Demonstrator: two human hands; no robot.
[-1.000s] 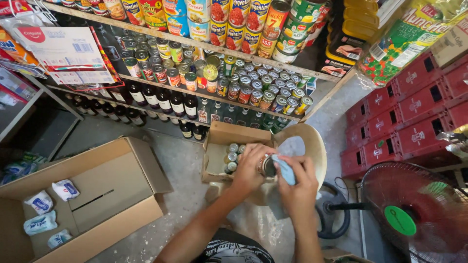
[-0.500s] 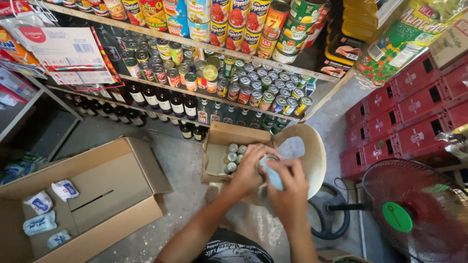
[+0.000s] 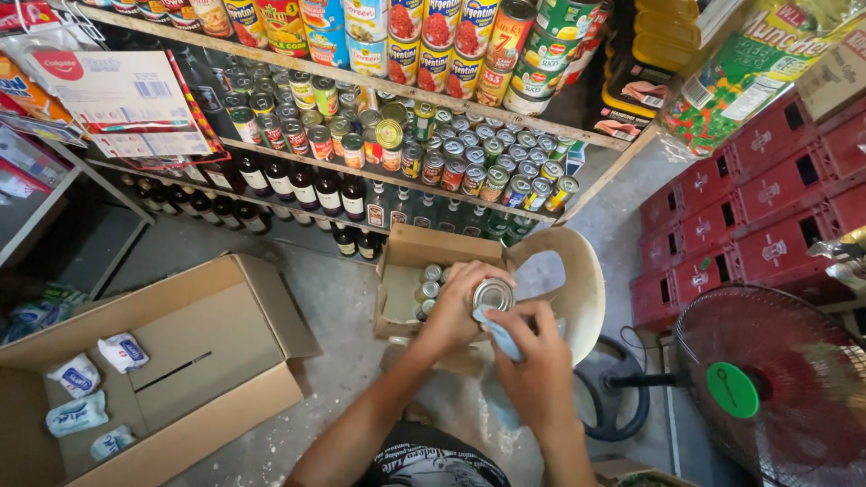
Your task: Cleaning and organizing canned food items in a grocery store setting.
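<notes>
Right hand (image 3: pixel 541 361) has slid its blue cloth (image 3: pixel 502 332) lower — left-hand fingers (image 3: pixel 469 281) grip the silvery, seemingly unlabelled can (image 3: pixel 492 293).

Centre: a small box (image 3: pixel 433 257) sat on a chair (image 3: pixel 577 298), with cans (image 3: pixel 429 289) in it.
Hands: the left hand (image 3: pixel 456 311) held a can (image 3: pixel 492 294) over the box's right edge; the right hand (image 3: pixel 539 361) pressed a cloth (image 3: pixel 502 332) to it from the near side.
Far: shelves (image 3: pixel 361 171) of cans, bottles (image 3: pixel 298 188) below.
Near left: a big box (image 3: pixel 198 361) on the floor, packets (image 3: pixel 90 388) inside.
Right: crates (image 3: pixel 749 207); a fan (image 3: pixel 776 379) nearer.
</notes>
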